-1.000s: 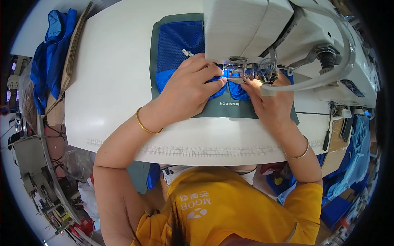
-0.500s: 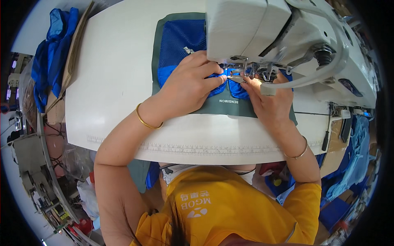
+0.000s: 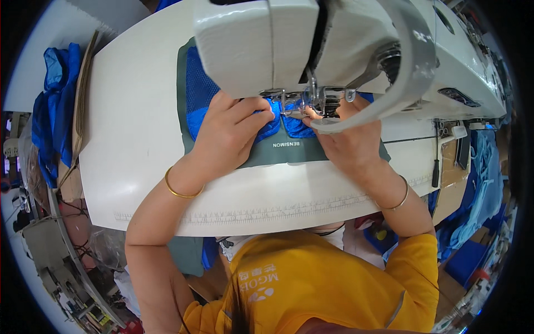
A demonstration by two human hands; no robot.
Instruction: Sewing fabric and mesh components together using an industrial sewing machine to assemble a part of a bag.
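Both your hands press blue fabric flat under the sewing machine's foot.

Your left fingers point(image 3: 253, 111) are curled down narrow on the blue fabric point(image 3: 194, 106), pinning it to the grey-green mat point(image 3: 289, 153) just left of the presser foot point(image 3: 303, 103); your left hand point(image 3: 231, 133) covers most of the piece at centre frame. Your right fingers point(image 3: 314, 114) lie flat and close together on the fabric right beside the foot, partly hidden by the machine point(image 3: 261, 39), with your right hand point(image 3: 350, 142) just right of centre. A gold bangle point(image 3: 181, 192) rings each wrist. The mat lies on the white counter point(image 3: 128, 128), and more blue cloth point(image 3: 53, 111) is heaped at the left edge of the frame.
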